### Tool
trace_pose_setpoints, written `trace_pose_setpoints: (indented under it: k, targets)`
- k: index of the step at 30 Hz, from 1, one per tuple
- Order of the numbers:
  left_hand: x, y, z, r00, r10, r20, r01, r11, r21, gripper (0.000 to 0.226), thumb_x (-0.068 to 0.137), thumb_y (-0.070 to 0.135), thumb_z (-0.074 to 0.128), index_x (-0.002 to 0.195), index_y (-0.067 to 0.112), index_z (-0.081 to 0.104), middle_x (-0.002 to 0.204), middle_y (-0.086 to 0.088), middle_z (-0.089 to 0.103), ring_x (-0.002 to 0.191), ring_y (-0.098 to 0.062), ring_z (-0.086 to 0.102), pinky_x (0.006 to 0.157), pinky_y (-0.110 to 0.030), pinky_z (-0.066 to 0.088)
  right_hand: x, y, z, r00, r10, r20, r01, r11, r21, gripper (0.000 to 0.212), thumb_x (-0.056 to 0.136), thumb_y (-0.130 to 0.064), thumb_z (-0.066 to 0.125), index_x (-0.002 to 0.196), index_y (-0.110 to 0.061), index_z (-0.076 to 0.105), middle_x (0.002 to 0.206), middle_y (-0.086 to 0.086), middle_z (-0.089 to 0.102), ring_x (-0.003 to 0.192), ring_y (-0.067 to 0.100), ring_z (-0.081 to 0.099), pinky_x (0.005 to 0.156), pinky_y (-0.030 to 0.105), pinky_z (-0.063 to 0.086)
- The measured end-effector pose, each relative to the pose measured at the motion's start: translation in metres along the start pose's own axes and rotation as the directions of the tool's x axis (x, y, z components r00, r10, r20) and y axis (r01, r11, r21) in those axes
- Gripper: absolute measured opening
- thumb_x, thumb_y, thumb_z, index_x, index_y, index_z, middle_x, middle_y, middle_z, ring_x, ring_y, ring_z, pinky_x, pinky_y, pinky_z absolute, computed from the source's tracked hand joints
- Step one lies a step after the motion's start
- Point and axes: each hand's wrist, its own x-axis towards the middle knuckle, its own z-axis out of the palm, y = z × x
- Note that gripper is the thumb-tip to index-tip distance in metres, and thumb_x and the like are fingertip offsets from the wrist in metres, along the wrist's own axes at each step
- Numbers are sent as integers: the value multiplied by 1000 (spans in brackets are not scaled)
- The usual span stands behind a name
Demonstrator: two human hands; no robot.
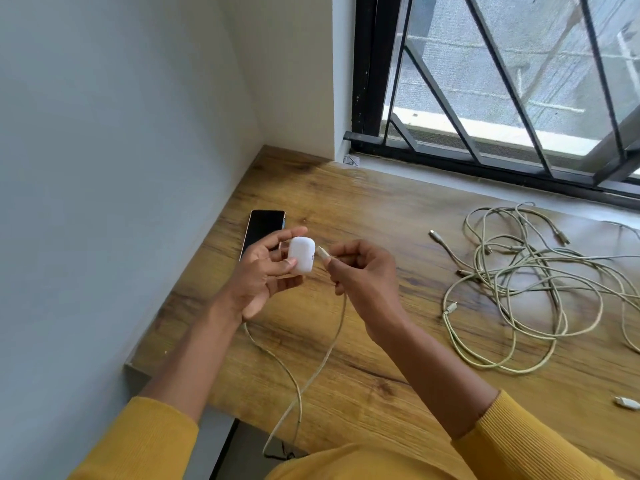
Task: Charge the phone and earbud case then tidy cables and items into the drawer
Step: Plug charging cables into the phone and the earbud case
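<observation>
Just above the wooden worktop, the left hand grips the white earbud case with curled fingers; the right hand pinches a cable plug just beside it; the phone lies behind; tangled cables lie well right.

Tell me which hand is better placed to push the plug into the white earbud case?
Right hand: it already pinches the beige cable's plug aimed at the small white plastic earbud case, which the left hand holds.

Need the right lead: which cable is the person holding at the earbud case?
The single cable trailing off the desk's near edge, its plug pinched by the right hand; the others lie tangled by the window.
</observation>
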Motion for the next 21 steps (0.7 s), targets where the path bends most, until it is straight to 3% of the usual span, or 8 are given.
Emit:
trace_pose_setpoints:
  k: [7, 15, 21]
  targets:
    - [-20, -5, -1, 999, 16, -37, -24, 974, -224, 55, 87, 0, 69, 140, 16, 67, 108, -8, 76, 88, -16, 69, 78, -29, 62, -11, -11, 3, 993, -103, 57, 109, 988, -108, 11, 89, -7, 79, 81, -14, 77, 74, 14, 71, 58, 14, 61, 53, 29, 53]
    - [-30, -8, -2, 999, 22, -24, -26, 978, -208, 53, 87, 7, 66, 139, 15, 69, 111, -10, 74, 86, -15, 69, 78, -27, 62, -15, -14, 6, 988, -126, 90, 139, 977, -162, 13, 87, -8, 81, 78, -17, 78, 69, 10, 71, 58, 14, 59, 58, 47, 57]
    - [-31, -8, -2, 999, 28, -30, -33, 983, -182, 54, 87, 7, 66, 140, 15, 68, 112, -10, 74, 87, -15, 69, 79, -26, 62, -13, -11, 6, 989, -118, 91, 134, 971, -196, 13, 86, -8, 80, 78, -18, 77, 69, 9, 71, 57, 13, 58, 56, 38, 53]
